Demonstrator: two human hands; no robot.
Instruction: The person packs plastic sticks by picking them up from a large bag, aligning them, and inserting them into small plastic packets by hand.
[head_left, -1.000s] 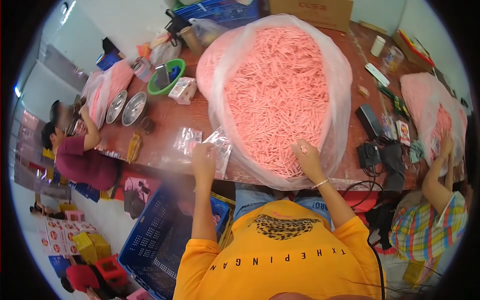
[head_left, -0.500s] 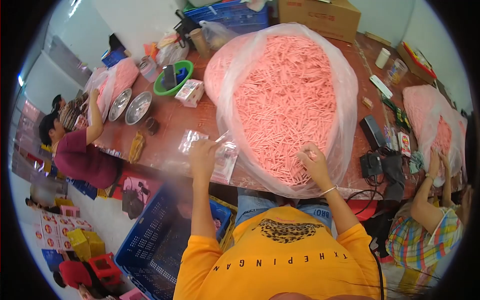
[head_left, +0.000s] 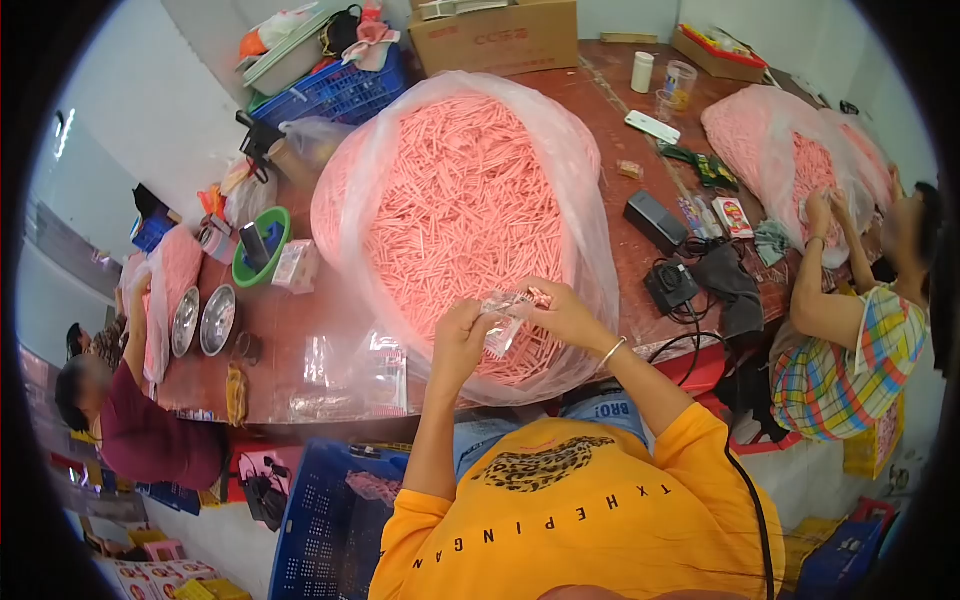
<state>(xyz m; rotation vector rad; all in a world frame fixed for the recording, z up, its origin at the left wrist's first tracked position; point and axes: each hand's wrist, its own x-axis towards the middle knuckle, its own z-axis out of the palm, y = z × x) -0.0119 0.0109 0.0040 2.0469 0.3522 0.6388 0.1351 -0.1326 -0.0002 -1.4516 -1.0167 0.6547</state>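
- Both hands have come together since the earlier frame: the left hand has crossed from over the bench to meet the right hand, and the whole view has swung too.
- Between them, above the near part of the large open bag, is a small clear packet with printed edges.
- Left fingers are pinched narrow on one side of the packet; the right ones are closed at its other side, with what look like some pink pieces by the fingertips (how many, I cannot tell).
- Loose pink sticks fill the bag in a jumbled heap; more clear packets lie on the bench, left of it.
- Packet film should be very light, limp and slippery, apt to cling shut; its mouth edges, one side per hand, seem the best place to hold.
- Sticks look thin, light and fairly stiff, so they might snap if squeezed; a loose bunch taken around the middle should suit them.
- Filled like this, the bag is probably heavy and slumping, better gripped by gathered plastic than one thin rim.
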